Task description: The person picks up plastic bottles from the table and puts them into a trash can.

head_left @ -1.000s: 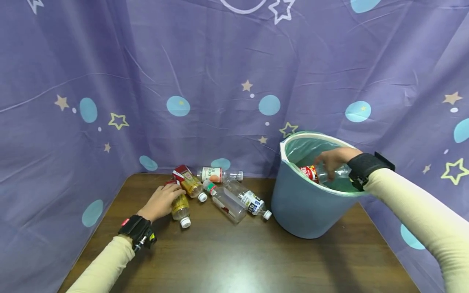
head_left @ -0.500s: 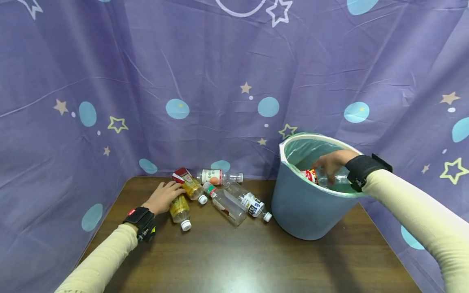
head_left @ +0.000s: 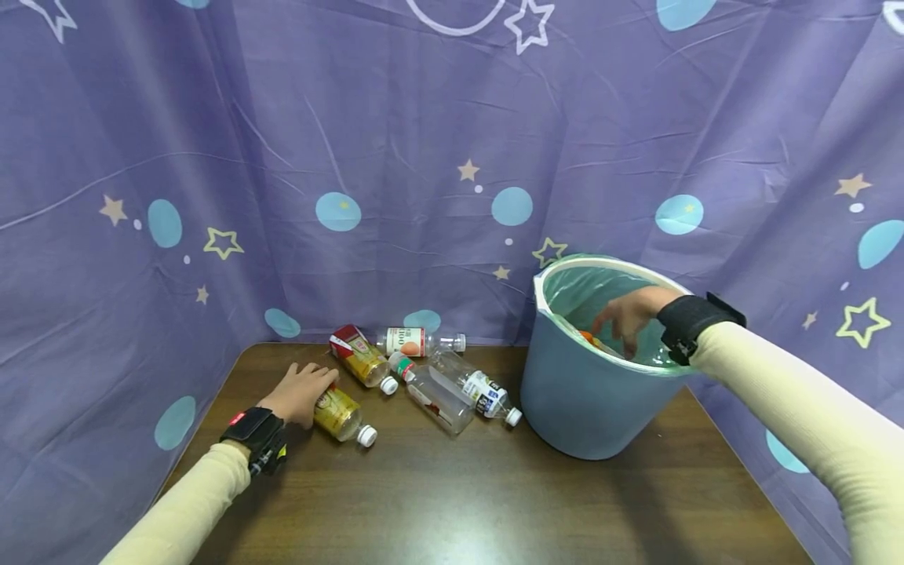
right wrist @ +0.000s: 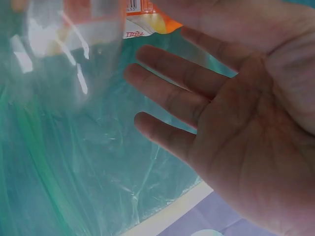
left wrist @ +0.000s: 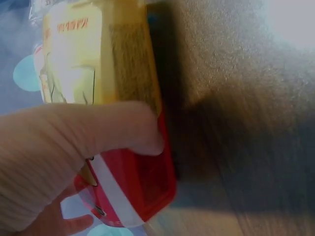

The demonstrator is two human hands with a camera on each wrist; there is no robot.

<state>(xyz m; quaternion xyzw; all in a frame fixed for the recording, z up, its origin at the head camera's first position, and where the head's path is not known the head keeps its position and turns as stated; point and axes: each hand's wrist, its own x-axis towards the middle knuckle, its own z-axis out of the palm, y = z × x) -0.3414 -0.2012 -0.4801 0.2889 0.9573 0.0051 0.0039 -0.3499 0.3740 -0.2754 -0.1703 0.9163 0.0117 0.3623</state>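
Note:
My left hand (head_left: 300,392) grips the base end of an amber bottle (head_left: 339,414) with a yellow label and white cap, lying on the brown table (head_left: 459,494). In the left wrist view the thumb (left wrist: 74,137) lies across that bottle (left wrist: 98,54), just above its red base. My right hand (head_left: 625,314) hovers inside the mouth of the blue bin (head_left: 586,408), holding nothing. The right wrist view shows that hand (right wrist: 221,113) with its fingers spread. A blurred clear bottle (right wrist: 69,44) is below it against the green liner (right wrist: 74,172).
Several more bottles lie in a cluster right of my left hand: a red-labelled amber one (head_left: 360,357), a clear one with a peach label (head_left: 417,341), and two clear ones (head_left: 431,392) (head_left: 476,384). A purple star-print curtain (head_left: 353,157) closes in the table's back and sides.
My right hand has let go of the clear red-labelled bottle, which dropped into the bin. My left hand has pulled the amber bottle nearer and turned it.

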